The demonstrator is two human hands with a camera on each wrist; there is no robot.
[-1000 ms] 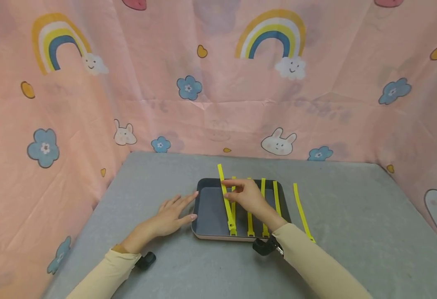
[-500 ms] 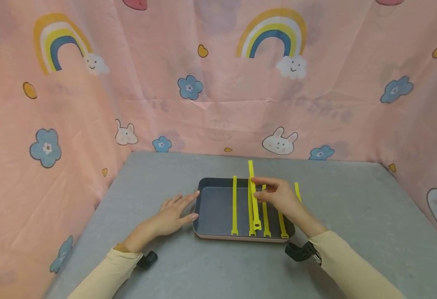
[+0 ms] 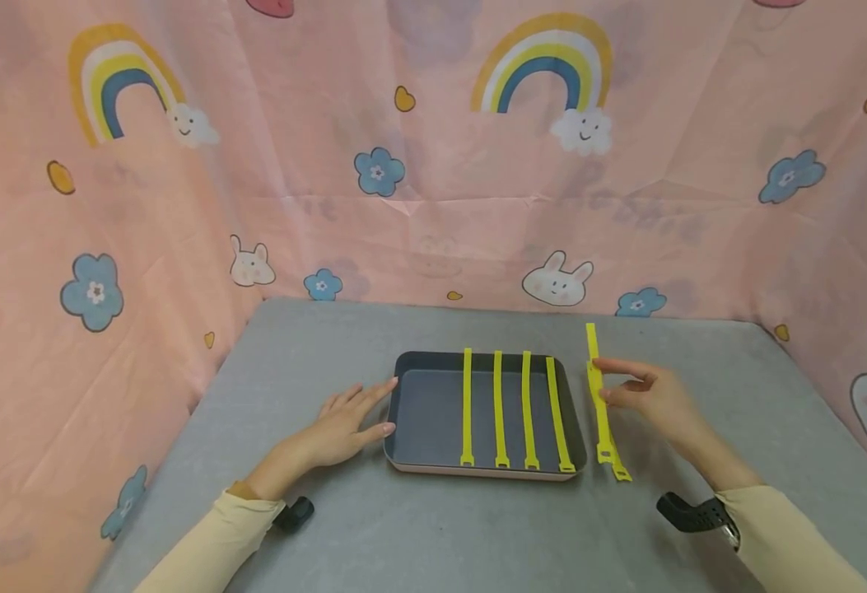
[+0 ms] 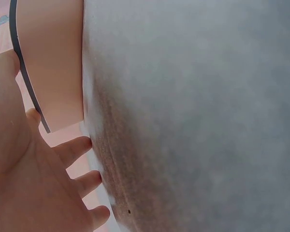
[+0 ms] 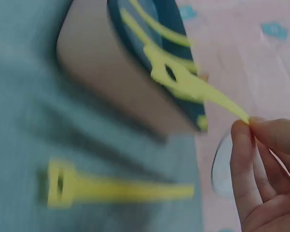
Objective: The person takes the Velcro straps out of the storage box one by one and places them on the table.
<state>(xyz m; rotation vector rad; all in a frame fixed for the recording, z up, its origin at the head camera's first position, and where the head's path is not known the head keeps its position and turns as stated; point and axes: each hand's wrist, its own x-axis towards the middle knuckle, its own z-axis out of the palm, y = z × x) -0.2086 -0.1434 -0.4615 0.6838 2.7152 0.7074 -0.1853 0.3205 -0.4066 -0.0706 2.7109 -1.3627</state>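
My right hand pinches a yellow cable tie between thumb and fingertips, above the table to the right of a dark shallow baking tray. In the right wrist view the held cable tie has a slotted wide head that points away from the fingers. Another yellow cable tie lies on the table under it, partly hidden in the head view. Several yellow cable ties lie side by side across the tray. My left hand touches the tray's left side, fingers spread and straight.
The grey table extends around the tray. A pink patterned curtain stands behind it and along both sides. Each wrist wears a black strap, such as the right wristband.
My right hand has moved to the right with the cable tie, from over the tray's middle to beyond its right edge. The left hand and the tray stay nearly where they were.
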